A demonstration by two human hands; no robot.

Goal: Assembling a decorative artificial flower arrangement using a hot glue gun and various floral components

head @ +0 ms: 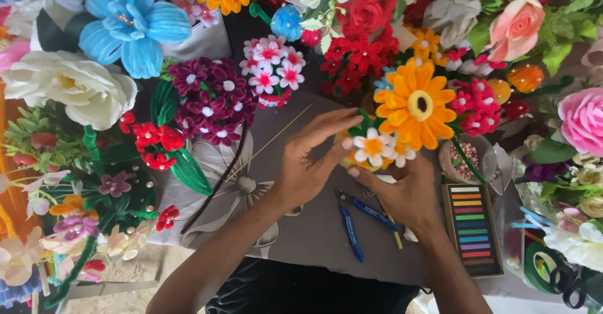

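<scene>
Left hand (pixel 308 163) and right hand (pixel 402 191) both pinch the small white flower (pixel 374 147), steadying it under the orange flower (pixel 414 103) at one o'clock; blue-handled pliers (pixel 352 223) lie within reach at six.

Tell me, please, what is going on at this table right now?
A person is working on a handmade flower. Both hands, left hand and right hand, close around a small white flower with an orange centre, just below a big orange flower. Blue-handled pliers lie on the grey table between the forearms, and a box of coloured chalks sits to the right. Many finished flowers crowd the edges.
</scene>
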